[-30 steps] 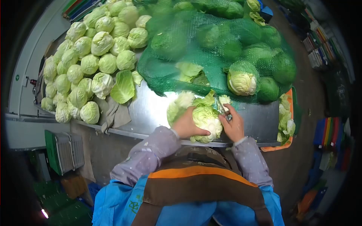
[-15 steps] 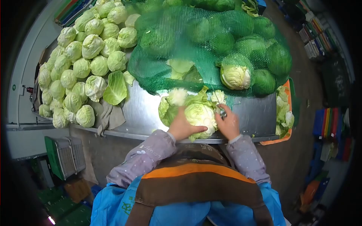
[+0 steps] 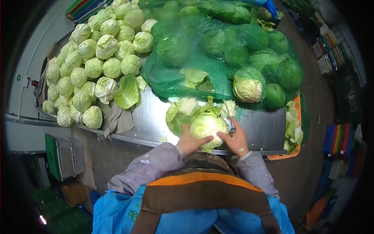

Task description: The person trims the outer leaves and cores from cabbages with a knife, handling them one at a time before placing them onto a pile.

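A pale green cabbage (image 3: 209,124) is held at the front edge of the metal table. My left hand (image 3: 190,141) is closed round its left side, thumb across the front. My right hand (image 3: 235,139) presses its thumb against the right side of the cabbage. Its fingers also hold a small knife (image 3: 232,130), of which only some metal shows. Loose outer leaves (image 3: 176,119) lie behind and left of the cabbage. Whitish cut pieces (image 3: 187,105) rest among them, and another pale piece (image 3: 229,108) lies by my right fingers.
A green net bag (image 3: 163,84) of cabbages covers the back of the metal table (image 3: 265,124). Trimmed cabbages (image 3: 93,67) are piled at left, near a grey cloth (image 3: 119,121) and a single leaf (image 3: 127,92). An orange crate (image 3: 283,156) with leaves stands at right.
The cabbage has come slightly towards me and looks turned. My right thumb has moved onto it, and the knife sits lower in my hand. The whole view has shifted a little.
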A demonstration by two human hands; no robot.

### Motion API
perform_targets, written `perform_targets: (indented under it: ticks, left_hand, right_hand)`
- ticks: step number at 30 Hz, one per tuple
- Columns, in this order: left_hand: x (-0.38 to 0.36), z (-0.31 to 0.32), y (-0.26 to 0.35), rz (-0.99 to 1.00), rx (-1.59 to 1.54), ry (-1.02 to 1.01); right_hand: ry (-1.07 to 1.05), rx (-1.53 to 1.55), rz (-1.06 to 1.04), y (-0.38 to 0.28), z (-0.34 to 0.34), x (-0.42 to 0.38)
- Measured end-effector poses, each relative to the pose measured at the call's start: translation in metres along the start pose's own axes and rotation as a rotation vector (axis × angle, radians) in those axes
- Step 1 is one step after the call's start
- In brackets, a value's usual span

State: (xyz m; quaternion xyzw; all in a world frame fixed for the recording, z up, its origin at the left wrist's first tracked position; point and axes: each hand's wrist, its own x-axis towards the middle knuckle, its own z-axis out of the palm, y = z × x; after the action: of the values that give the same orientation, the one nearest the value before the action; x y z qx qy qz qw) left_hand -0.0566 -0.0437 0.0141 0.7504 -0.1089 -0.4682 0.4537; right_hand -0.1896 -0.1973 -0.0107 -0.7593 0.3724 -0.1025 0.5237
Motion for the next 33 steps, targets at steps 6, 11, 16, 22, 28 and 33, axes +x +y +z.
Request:
perform_targets:
  ticks: [6,11,16,22,28,33]
  left_hand:
    - [0.024,-0.009,0.030,0.709,0.830,-0.090]
    - [0.033,0.010,0.018,0.544,0.483,0.007]
    - [0.031,0.016,0.012,0.581,0.533,0.056]
    - [0.027,0.018,0.008,0.565,0.520,0.098]
    - [0.016,0.029,0.003,0.685,0.541,0.137]
    - [0.009,0.026,-0.003,0.667,0.554,0.085]
  right_hand:
    - [-0.278,0.282,0.031,-0.008,-0.010,0.017]
    - [-0.056,-0.352,-0.081,-0.017,-0.021,-0.029]
    - [-0.047,-0.498,-0.084,-0.017,-0.011,-0.026]
    - [0.079,-0.122,-0.043,0.009,0.011,0.002]
    - [0.069,-0.579,-0.290,-0.039,-0.019,0.018]
    - [-0.112,-0.770,-0.171,-0.023,-0.012,0.057]
